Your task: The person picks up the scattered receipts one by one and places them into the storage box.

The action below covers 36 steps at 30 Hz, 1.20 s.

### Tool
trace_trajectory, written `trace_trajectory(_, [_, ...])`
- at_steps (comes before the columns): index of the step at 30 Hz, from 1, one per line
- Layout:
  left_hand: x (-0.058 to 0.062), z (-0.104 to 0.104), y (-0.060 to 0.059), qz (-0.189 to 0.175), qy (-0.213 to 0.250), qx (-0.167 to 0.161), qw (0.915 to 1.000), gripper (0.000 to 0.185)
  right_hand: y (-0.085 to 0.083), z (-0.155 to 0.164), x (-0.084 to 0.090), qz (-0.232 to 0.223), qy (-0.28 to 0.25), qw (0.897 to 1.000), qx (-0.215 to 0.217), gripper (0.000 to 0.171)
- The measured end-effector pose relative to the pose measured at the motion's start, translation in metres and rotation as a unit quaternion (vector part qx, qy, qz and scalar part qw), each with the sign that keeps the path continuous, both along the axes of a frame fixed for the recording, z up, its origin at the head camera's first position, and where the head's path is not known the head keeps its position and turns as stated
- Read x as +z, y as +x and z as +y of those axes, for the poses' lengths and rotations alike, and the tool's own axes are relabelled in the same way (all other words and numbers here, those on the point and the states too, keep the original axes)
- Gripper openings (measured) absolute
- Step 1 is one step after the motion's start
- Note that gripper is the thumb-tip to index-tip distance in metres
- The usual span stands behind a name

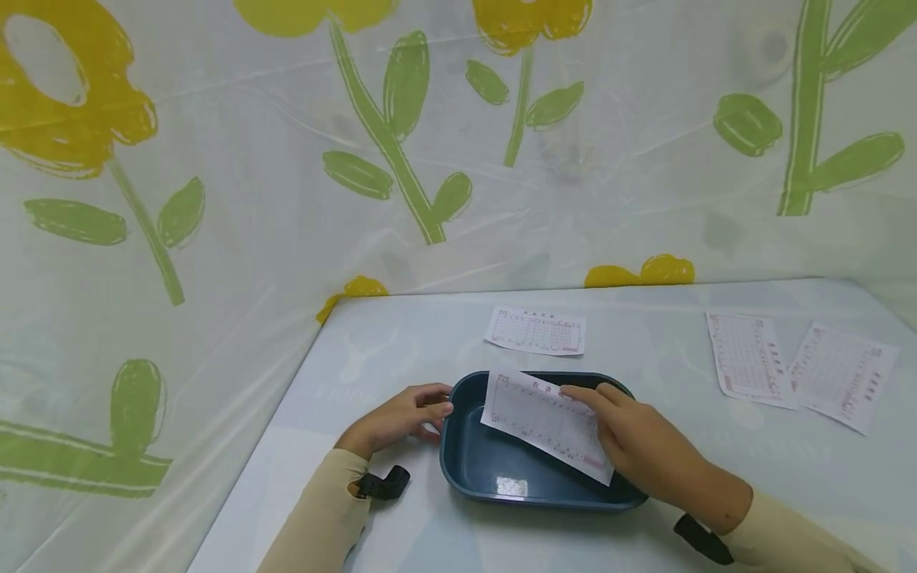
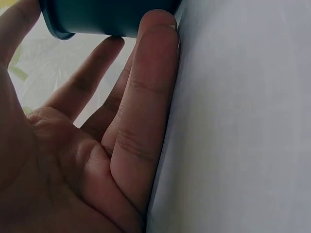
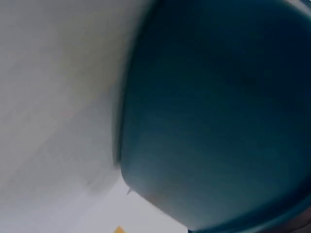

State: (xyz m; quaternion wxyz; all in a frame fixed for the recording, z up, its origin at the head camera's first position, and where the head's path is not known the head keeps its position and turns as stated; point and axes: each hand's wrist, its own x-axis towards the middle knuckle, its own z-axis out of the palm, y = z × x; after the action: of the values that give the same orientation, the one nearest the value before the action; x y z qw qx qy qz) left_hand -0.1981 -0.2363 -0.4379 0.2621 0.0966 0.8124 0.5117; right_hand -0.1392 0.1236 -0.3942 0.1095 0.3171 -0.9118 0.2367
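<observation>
Paper slip (image 1: 548,422) pinched in right hand (image 1: 648,450) grip over one blue tray (image 1: 501,477), relaxed left hand (image 1: 397,418) touching tray, three slips on table (image 1: 645,318)

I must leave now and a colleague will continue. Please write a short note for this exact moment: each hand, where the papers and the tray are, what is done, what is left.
Left hand: fingers straight, touching the left wall of the blue tray, steadying it.
Right hand: holds one printed slip tilted over the tray, its lower edge inside.
Done: this slip is almost in; the tray holds no other.
Left: lay it flat and let go. Three more slips lie on the table: one behind the tray, two at far right.
</observation>
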Motion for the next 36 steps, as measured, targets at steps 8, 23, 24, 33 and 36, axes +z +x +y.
trace_trajectory(8, [-0.004,0.000,-0.002,-0.001,-0.002,-0.003,1.0000,0.059,-0.012,-0.010,-0.004,-0.045,0.020,0.999,0.022,0.053])
trace_trajectory(23, [-0.001,0.001,-0.002,-0.003,0.002,-0.010,0.9999,0.058,-0.023,-0.017,-0.011,-0.092,0.082,0.992,0.040,0.049])
trace_trajectory(24, [-0.001,0.001,-0.002,-0.002,0.000,-0.009,1.0000,0.058,-0.024,-0.018,-0.011,-0.092,0.088,0.991,0.039,0.048])
trace_trajectory(33, [-0.002,0.000,-0.003,-0.002,0.000,-0.004,1.0000,0.056,-0.024,-0.025,-0.010,-0.083,0.161,0.983,0.023,0.048])
trace_trajectory(36, [-0.002,0.000,-0.004,-0.001,0.001,-0.006,1.0000,0.054,-0.024,-0.026,-0.012,-0.063,0.185,0.980,0.023,0.048])
